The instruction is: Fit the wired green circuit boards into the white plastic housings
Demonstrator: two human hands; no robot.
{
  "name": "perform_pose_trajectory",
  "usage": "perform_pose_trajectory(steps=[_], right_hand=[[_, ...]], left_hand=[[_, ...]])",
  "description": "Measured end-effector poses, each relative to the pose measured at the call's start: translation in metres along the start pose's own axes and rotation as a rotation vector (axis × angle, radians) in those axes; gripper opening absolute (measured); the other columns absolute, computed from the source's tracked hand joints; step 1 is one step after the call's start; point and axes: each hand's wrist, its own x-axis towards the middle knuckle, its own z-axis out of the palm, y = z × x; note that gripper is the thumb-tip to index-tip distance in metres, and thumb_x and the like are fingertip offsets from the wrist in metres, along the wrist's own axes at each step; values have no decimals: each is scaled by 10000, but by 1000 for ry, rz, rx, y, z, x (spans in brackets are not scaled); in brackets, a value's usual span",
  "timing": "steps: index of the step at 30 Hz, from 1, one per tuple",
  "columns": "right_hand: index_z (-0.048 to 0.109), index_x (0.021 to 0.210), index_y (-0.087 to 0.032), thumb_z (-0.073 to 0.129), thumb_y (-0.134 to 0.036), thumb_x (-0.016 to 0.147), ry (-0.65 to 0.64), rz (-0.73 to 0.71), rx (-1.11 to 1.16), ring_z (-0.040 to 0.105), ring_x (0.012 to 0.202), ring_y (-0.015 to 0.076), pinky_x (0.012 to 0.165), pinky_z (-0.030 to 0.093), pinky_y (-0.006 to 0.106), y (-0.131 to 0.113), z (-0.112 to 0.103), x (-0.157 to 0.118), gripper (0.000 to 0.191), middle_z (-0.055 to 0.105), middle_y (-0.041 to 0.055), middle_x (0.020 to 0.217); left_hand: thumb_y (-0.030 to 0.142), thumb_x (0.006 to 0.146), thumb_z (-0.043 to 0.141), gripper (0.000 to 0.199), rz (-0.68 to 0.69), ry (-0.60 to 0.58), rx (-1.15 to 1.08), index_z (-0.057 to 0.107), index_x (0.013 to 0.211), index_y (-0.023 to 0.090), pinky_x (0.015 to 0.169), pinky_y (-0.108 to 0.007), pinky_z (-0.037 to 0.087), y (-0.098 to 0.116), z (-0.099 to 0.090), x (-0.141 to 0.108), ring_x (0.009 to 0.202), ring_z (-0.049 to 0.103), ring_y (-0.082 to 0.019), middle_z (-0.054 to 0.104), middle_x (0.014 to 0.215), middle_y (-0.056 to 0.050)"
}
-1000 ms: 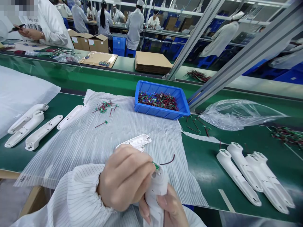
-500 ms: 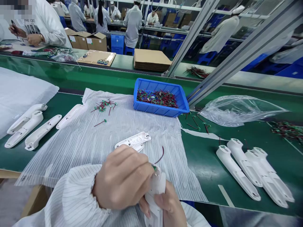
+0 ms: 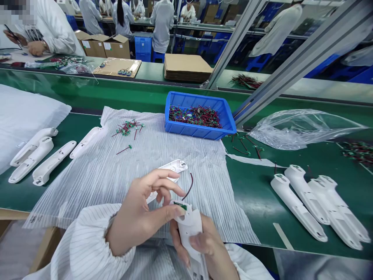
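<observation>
My right hand (image 3: 211,241) is wrapped round a white plastic handle-shaped housing (image 3: 189,225), held upright and slightly tilted over the table's front edge. In the housing's top end sits a small green circuit board (image 3: 182,205), from which a dark red wire (image 3: 191,182) curves upward. My left hand (image 3: 142,214) pinches this end, thumb on the board and a bent finger behind it; its other fingers are raised and spread. Just beyond, partly hidden by my left hand, white shell parts (image 3: 176,165) lie on a foam sheet (image 3: 116,171).
A blue bin (image 3: 201,132) holds many wired boards; a loose pile of boards (image 3: 128,127) lies left of it. White housings rest at left (image 3: 54,163) and right (image 3: 297,208). A plastic bag (image 3: 303,128) and a metal post (image 3: 291,58) stand rightward. A co-worker's hand (image 3: 36,47) is across the table.
My left fingers have lifted and spread from over the housing's top, uncovering the green board, while the thumb presses there. The wire has swung left. The view has shifted slightly.
</observation>
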Motion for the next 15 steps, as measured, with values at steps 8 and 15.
perform_pose_trajectory(steps=[8,15], right_hand=[[535,627,-132,509,-272,682,-56,-16,-173,376,319,65,328,305,176,0,-7,3,153,477,-23,402],[342,1232,-293,495,-71,762,417,-769,-1417,543,860,191,555,496,278,9,-7,1,542,419,110,1166]], left_hand=[[135,630,685,467,-256,119,-429,430,1015,202,413,-112,340,-12,12,-1,423,422,-23,663,647,17],[151,609,689,269,-294,325,-444,584,856,150,460,-112,377,-19,10,5,503,501,-40,621,617,15]])
